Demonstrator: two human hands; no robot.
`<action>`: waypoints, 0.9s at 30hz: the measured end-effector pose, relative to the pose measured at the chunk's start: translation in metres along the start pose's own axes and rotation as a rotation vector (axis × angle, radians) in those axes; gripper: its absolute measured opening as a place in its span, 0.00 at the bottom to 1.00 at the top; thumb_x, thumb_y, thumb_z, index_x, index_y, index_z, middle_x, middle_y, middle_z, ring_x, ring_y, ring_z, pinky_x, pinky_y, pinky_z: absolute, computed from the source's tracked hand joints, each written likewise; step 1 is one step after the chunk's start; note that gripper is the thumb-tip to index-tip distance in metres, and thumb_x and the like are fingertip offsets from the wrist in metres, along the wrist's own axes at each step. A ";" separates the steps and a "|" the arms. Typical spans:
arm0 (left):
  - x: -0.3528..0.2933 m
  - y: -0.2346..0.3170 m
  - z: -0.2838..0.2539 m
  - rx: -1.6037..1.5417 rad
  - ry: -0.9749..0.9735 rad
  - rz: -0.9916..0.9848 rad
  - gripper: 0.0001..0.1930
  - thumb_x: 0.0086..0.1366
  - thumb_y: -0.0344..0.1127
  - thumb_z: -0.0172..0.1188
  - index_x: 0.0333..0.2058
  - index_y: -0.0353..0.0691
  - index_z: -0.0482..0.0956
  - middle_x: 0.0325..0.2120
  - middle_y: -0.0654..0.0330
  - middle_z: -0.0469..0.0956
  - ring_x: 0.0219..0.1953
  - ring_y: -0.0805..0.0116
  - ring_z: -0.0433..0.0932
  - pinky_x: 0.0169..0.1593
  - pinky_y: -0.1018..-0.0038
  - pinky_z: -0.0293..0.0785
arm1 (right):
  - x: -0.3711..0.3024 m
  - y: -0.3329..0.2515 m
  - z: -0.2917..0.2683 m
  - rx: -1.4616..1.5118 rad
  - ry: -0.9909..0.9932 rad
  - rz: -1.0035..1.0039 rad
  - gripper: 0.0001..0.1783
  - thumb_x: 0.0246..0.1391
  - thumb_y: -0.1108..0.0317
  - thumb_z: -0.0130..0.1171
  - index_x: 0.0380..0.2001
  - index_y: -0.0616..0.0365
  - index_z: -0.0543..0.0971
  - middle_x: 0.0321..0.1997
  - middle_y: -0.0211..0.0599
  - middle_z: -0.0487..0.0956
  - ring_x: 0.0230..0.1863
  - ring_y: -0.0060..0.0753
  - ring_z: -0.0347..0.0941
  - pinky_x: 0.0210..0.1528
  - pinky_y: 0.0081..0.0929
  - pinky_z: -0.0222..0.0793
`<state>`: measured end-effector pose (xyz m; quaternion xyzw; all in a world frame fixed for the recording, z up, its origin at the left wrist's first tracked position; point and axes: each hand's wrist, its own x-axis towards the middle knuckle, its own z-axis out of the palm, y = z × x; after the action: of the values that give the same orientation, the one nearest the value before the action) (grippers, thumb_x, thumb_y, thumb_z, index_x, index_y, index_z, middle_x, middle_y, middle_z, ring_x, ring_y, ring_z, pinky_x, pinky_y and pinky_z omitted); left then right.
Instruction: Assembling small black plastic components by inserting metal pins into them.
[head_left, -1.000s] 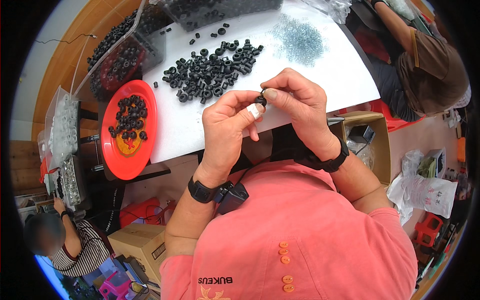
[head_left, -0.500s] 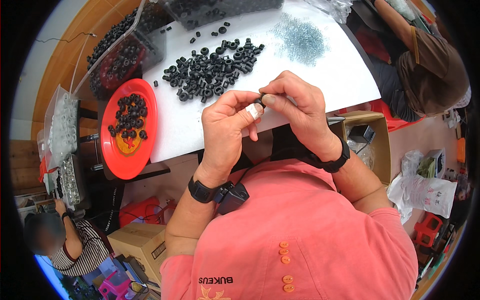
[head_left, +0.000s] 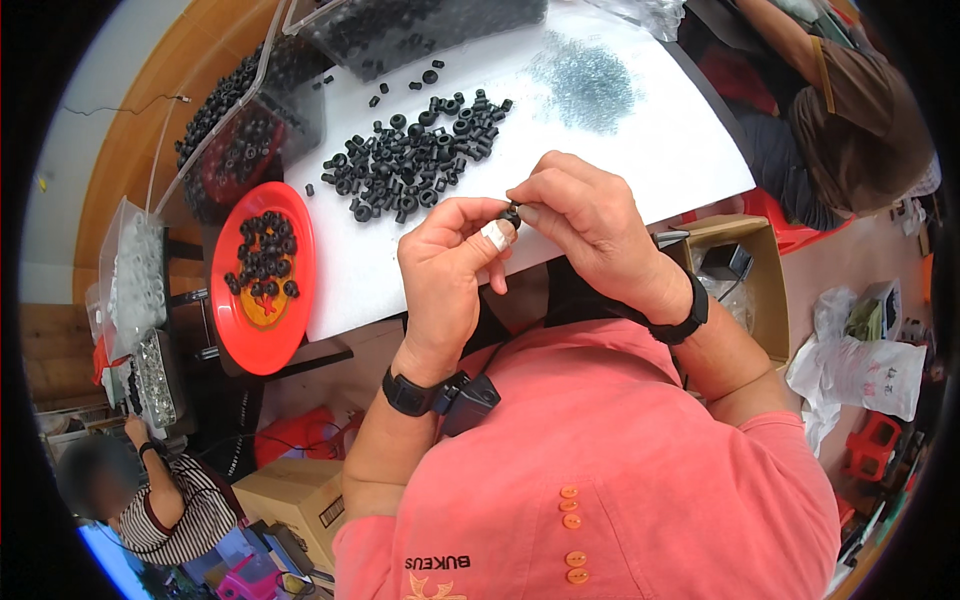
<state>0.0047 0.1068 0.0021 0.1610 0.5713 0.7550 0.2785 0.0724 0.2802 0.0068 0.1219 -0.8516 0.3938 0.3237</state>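
Observation:
My left hand (head_left: 450, 270) and my right hand (head_left: 585, 215) meet above the near edge of a white table (head_left: 640, 150). Between their fingertips they pinch one small black ring-shaped part (head_left: 512, 213). A white bandage wraps my left thumb. Just beyond the hands, a loose heap of the same black parts (head_left: 410, 160) lies on the table. A patch of tiny grey metal pieces (head_left: 585, 85) lies further right. Each wrist wears a black band.
A red plate (head_left: 262, 300) holding several black parts sits at the table's left end. Clear bins of black parts (head_left: 245, 130) stand behind it. A cardboard box (head_left: 745, 270) is at lower right. One person sits at top right, another at lower left.
The hands have stayed together on the small part, with only slight finger shifts. Nothing on the table has moved.

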 end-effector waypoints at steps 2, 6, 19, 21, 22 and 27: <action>0.000 0.000 0.003 0.010 0.004 0.007 0.09 0.66 0.23 0.62 0.45 0.28 0.80 0.31 0.56 0.82 0.24 0.77 0.76 0.23 0.82 0.71 | 0.000 0.000 0.001 -0.035 0.006 -0.015 0.07 0.54 0.81 0.61 0.36 0.63 0.78 0.29 0.40 0.73 0.30 0.41 0.72 0.31 0.32 0.67; -0.002 -0.002 0.004 0.057 0.011 0.032 0.08 0.66 0.24 0.62 0.44 0.29 0.81 0.30 0.61 0.81 0.22 0.80 0.73 0.24 0.84 0.69 | -0.002 -0.001 0.000 -0.131 -0.014 -0.031 0.07 0.52 0.81 0.62 0.35 0.62 0.78 0.29 0.41 0.73 0.30 0.43 0.73 0.31 0.35 0.67; -0.006 -0.009 0.011 0.169 0.041 0.124 0.09 0.64 0.21 0.63 0.43 0.29 0.81 0.32 0.59 0.82 0.22 0.79 0.73 0.22 0.84 0.65 | -0.005 0.000 0.006 -0.193 -0.015 0.031 0.08 0.42 0.78 0.60 0.27 0.59 0.72 0.26 0.41 0.72 0.30 0.49 0.73 0.31 0.42 0.69; -0.005 -0.007 0.008 0.108 0.022 0.107 0.09 0.65 0.21 0.62 0.44 0.28 0.81 0.31 0.57 0.82 0.22 0.78 0.74 0.22 0.84 0.66 | -0.006 0.002 0.006 -0.152 0.015 -0.027 0.09 0.43 0.78 0.60 0.28 0.59 0.72 0.26 0.41 0.72 0.30 0.48 0.73 0.30 0.42 0.68; -0.005 -0.006 0.007 0.109 0.022 0.109 0.09 0.65 0.21 0.62 0.44 0.28 0.81 0.31 0.57 0.82 0.22 0.78 0.74 0.22 0.84 0.66 | -0.005 0.003 0.005 -0.153 0.016 -0.030 0.09 0.43 0.78 0.60 0.28 0.59 0.72 0.26 0.41 0.72 0.30 0.48 0.73 0.30 0.42 0.68; -0.002 0.001 0.002 -0.048 -0.007 -0.038 0.08 0.66 0.21 0.60 0.44 0.28 0.79 0.31 0.53 0.83 0.24 0.75 0.78 0.21 0.83 0.69 | 0.003 0.006 0.002 -0.077 -0.009 -0.105 0.09 0.42 0.79 0.60 0.28 0.59 0.71 0.26 0.39 0.70 0.29 0.48 0.71 0.30 0.42 0.67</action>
<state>0.0067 0.1072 0.0041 0.1460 0.5551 0.7624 0.2988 0.0663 0.2826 0.0038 0.1557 -0.8600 0.3426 0.3446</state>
